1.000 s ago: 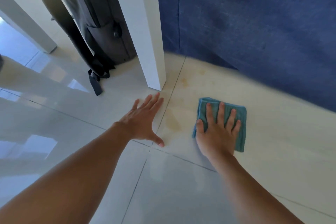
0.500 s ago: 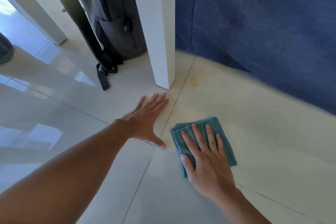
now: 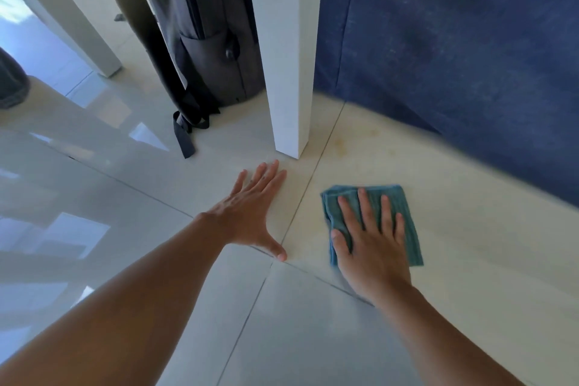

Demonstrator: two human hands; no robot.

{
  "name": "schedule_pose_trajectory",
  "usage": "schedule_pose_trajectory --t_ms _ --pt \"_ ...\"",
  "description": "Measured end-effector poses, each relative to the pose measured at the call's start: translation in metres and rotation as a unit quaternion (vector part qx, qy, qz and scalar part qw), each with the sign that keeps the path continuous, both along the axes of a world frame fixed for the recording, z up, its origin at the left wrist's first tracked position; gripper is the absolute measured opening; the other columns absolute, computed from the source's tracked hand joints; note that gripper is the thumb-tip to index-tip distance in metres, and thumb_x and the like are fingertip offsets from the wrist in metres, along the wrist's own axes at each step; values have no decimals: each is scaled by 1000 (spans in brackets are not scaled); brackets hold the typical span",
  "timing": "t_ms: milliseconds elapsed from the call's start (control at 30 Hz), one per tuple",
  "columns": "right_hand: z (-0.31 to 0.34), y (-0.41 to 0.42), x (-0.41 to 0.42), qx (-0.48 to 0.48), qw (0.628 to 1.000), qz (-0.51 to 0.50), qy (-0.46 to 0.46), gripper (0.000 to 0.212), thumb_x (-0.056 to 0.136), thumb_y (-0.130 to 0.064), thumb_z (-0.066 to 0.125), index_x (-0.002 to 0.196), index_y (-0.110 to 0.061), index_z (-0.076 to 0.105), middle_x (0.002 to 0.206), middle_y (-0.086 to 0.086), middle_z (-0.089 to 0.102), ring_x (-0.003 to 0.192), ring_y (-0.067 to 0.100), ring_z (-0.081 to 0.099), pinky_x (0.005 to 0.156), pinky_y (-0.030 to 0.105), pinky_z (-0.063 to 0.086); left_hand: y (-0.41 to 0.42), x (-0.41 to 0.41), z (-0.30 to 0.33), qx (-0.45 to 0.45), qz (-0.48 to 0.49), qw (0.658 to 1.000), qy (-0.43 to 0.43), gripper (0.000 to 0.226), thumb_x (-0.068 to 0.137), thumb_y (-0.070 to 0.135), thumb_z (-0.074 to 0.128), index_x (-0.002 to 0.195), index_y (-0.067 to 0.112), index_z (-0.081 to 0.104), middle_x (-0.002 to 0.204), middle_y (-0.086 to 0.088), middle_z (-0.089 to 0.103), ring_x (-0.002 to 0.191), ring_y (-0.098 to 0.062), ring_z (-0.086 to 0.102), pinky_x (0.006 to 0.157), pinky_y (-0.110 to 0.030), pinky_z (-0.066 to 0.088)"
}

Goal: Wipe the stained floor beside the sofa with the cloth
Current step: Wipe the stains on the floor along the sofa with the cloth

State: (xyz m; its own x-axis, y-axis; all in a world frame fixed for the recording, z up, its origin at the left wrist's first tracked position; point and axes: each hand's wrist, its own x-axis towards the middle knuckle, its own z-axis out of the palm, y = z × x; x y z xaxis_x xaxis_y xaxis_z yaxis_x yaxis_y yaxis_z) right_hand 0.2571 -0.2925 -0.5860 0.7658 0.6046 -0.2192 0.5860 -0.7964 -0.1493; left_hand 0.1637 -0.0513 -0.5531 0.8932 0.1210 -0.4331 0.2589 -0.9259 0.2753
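A folded teal cloth (image 3: 398,200) lies flat on the pale floor tile beside the blue sofa (image 3: 470,56). My right hand (image 3: 369,238) presses down on the cloth with fingers spread, covering its near half. Faint yellowish stains (image 3: 341,144) mark the tile beyond the cloth, near the sofa's base. My left hand (image 3: 250,210) rests flat and open on the floor to the left of the cloth, across a grout line.
A white table leg (image 3: 288,72) stands just beyond my left hand. A dark backpack (image 3: 206,50) with loose straps leans behind it. Another white leg (image 3: 72,22) is at the far left. Glossy tiles (image 3: 78,197) stretch to the left.
My right hand has slid the cloth to the right and away from my left hand, after sweeping it left half a second ago. My left hand stays planted.
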Motion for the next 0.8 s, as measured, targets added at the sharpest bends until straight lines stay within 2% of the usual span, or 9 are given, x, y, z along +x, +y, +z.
schedule_pose_trajectory --t_ms 100,233,300,400,433,500,600,733,800 --pt "4 49 -15 20 1000 -13 21 65 97 -55 14 158 -38 0 169 1 -7 152 36 -14 122 57 -5 3 -3 3 0 -18 1000 11 160 44 84 75 154 19 -20 160 -3 -30 145 -20 -31 118 -45 -18" --pt "8 -29 -72 58 987 151 16 64 96 -55 34 156 -39 21 168 -6 8 155 31 3 121 55 10 11 -3 4 0 -48 998 33 161 42 80 79 153 24 -23 158 -1 -35 143 -20 -35 114 -41 -23" --pt "2 -41 -59 44 992 119 -5 65 95 -57 34 156 -40 23 168 -6 10 154 31 8 121 55 12 12 -3 6 2 -45 998 41 162 42 78 81 153 24 -23 158 -1 -35 142 -19 -36 114 -41 -23" --pt "-1 7 -47 40 999 -23 4 65 96 -55 29 157 -37 20 168 1 11 154 36 3 122 58 8 10 0 6 26 -58 997 45 161 42 76 82 153 25 -23 158 -1 -35 143 -20 -33 114 -41 -21" --pt "1 13 -60 46 999 -27 4 65 96 -54 31 157 -36 20 168 2 11 154 37 3 122 59 7 10 0 6 30 -60 997 48 161 43 76 82 153 25 -22 158 -1 -35 144 -20 -33 115 -42 -20" --pt "2 -8 -95 69 995 65 4 66 93 -53 40 156 -37 25 168 0 13 154 36 8 121 58 10 14 1 8 30 -60 997 49 158 44 76 82 154 27 -20 158 0 -33 145 -20 -30 118 -44 -17" --pt "4 -56 -90 57 984 166 6 67 90 -55 45 154 -40 29 167 -8 16 154 31 13 120 55 16 16 4 11 4 -31 999 25 138 54 80 75 157 34 -5 163 5 -21 149 -15 -20 121 -44 -9" --pt "-4 -10 -43 36 999 -21 -9 64 96 -53 29 157 -36 22 168 0 12 154 35 5 122 58 9 -1 8 11 25 -5 999 -40 90 87 73 47 158 29 13 167 0 -1 153 -21 -4 123 -41 4" --pt "-2 7 -61 46 998 -41 0 65 96 -52 30 157 -34 21 168 2 9 153 38 2 122 58 5 -7 9 11 48 -27 997 -61 74 96 63 41 157 28 20 166 2 11 152 -23 9 121 -40 15"
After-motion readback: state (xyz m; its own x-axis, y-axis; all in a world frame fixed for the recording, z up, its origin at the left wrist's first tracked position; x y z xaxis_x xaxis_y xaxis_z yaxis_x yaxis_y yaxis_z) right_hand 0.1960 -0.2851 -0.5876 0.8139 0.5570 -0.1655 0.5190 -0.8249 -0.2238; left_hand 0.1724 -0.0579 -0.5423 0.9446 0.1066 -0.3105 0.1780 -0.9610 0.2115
